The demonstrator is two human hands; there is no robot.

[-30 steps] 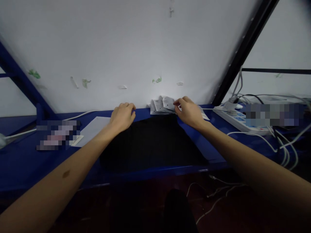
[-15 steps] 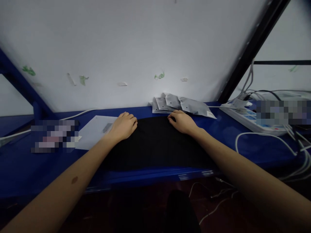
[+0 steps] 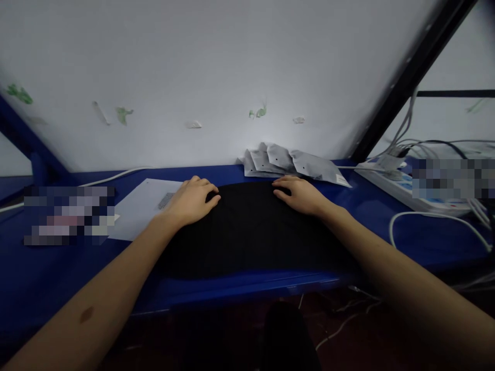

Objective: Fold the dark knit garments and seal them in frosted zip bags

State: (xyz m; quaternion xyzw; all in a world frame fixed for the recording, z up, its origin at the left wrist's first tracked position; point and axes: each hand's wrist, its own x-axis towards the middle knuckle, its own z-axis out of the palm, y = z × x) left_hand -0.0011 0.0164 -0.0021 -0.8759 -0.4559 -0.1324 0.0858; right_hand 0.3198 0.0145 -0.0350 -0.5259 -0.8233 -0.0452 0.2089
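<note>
A piece of black folded cloth (image 3: 247, 232) lies flat along the front of the blue table; its exact kind cannot be made out. My left hand (image 3: 195, 200) rests on its far left corner, fingers bent slightly over the edge and thumb apart. On the far right corner lies my right hand (image 3: 297, 194), palm down, with its fingers stretched inward and the thumb separated. Both hands are open and press on the fabric without gripping it. Part of the cloth's sides is hidden under my forearms.
A white sheet or bag with a printed label (image 3: 135, 208) lies left, beside a blurred object (image 3: 69, 216). Several grey plastic bags (image 3: 286, 161) overlap against the white wall. On the right stands a power strip (image 3: 402, 188) with tangled white cables.
The fingers of both hands have straightened and the thumbs have spread from them, while the hands stay at the cloth's far corners. The camera view has shifted slightly.
</note>
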